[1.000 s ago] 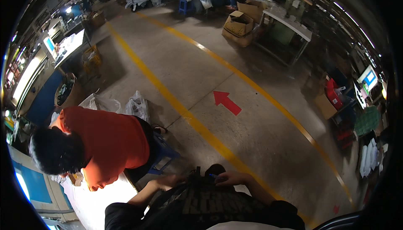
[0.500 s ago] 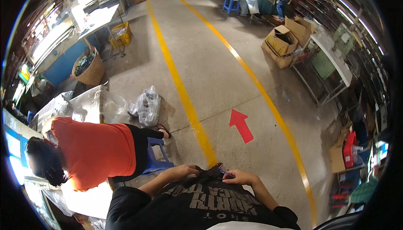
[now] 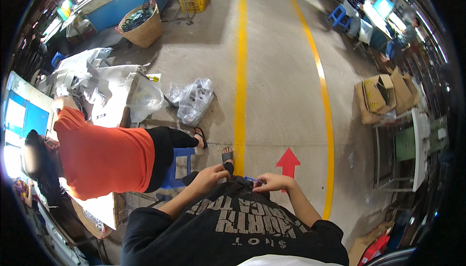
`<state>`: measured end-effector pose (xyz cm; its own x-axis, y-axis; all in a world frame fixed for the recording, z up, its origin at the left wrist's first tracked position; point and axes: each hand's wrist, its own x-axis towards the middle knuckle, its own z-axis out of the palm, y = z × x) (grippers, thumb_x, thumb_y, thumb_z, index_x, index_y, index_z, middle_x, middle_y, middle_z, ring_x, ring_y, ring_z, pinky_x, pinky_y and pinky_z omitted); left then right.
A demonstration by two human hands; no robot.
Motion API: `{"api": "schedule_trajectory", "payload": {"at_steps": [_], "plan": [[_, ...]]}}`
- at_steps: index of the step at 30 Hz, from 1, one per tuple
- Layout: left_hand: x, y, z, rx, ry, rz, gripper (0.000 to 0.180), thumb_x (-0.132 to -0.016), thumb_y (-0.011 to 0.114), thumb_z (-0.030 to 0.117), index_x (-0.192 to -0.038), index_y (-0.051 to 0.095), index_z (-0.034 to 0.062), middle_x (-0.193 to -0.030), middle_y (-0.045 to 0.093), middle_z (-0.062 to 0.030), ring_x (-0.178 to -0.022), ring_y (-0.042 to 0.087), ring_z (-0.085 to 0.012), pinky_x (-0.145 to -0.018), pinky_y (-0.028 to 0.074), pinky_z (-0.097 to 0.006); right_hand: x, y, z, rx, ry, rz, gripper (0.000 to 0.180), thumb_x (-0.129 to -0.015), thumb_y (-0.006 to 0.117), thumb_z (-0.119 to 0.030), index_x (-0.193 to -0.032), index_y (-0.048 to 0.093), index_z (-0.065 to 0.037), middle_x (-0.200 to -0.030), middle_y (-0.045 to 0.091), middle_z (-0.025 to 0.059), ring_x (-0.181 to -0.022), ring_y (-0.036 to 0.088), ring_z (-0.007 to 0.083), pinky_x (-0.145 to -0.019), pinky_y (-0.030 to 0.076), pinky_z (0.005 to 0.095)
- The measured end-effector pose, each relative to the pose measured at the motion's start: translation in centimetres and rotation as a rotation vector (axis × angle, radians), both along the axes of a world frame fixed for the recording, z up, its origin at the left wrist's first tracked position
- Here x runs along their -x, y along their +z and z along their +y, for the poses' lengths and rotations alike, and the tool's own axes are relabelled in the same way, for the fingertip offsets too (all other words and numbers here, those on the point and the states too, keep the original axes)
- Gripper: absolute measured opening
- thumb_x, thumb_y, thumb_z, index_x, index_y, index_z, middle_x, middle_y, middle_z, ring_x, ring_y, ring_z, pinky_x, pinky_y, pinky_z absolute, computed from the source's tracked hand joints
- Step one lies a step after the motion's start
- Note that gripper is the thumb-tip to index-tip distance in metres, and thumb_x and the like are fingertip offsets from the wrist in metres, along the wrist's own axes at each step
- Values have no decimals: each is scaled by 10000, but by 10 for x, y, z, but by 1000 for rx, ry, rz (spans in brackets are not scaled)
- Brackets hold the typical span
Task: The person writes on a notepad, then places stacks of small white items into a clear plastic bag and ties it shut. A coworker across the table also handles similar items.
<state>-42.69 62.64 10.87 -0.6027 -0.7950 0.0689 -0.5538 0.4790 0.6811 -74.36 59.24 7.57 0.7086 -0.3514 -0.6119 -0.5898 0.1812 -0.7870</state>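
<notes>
My left hand (image 3: 211, 176) is in front of my waist, its fingers curled in at the hem of my black shirt (image 3: 242, 217); what they grip, if anything, is hidden. My right hand (image 3: 272, 182) is closed on a slim blue pen-like stick (image 3: 251, 179) pointing toward the left hand. Between the two hands is a small black bundle (image 3: 242, 182), too dark to make out and hard to tell from the shirt. One of my feet, in a grey sandal (image 3: 227, 157), shows just beyond my left hand.
On my left a person in an orange shirt (image 3: 109, 161) sits on a blue stool (image 3: 179, 169) at a worktable (image 3: 114, 89). A clear plastic bag (image 3: 195, 102) lies on the floor near a yellow line (image 3: 241, 72). Cardboard boxes (image 3: 378, 96) and a metal-legged table (image 3: 416, 149) stand on the right.
My view has swung left, so the floor lines and boxes sit further right. My sandalled foot has come into view. Both hands stay at my waist, and the blue stick remains in the right one.
</notes>
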Motion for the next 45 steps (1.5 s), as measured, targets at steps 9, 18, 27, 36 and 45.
{"api": "schedule_trajectory", "payload": {"at_steps": [9,18,27,36,45], "plan": [[-32,25,-178,-158,187,-109,196,-819,716,181,-1007,677,143,-1024,636,-101,-956,661,-328,-776,522,-434,-35,43,-237,34,165,28,418,-902,750,-418,-1054,703,-30,-969,692,37,-929,607,133,-846,486,289],[-58,53,-398,4,650,108,217,-936,703,262,-1032,688,68,-986,676,-157,-900,665,-356,-809,527,-423,-35,56,-505,246,268,122,410,-953,688,-431,-1016,718,-27,-837,670,13,-788,577,108,-717,481,294],[-67,31,-501,41,1129,286,227,-1034,549,225,-1107,649,35,-1059,616,-195,-969,632,-375,-855,513,-414,-162,20,-737,534,475,-67,418,-1039,558,-413,-1059,768,-53,-643,542,-29,-571,474,84,-539,405,269],[-179,14,-499,-22,1911,-330,134,-961,591,193,-1055,650,118,-1036,608,-172,-1021,581,-396,-894,467,-527,-353,-10,-821,146,615,252,365,-1048,527,-340,-1121,748,-59,-554,412,-70,-470,377,63,-431,283,267],[-374,4,-518,88,2275,-444,167,-968,593,249,-973,649,91,-996,641,-185,-977,603,-415,-862,492,-535,-532,-136,-927,462,795,461,390,-994,485,-297,-895,714,2,-611,617,124,-455,592,212,-409,480,377]]}}
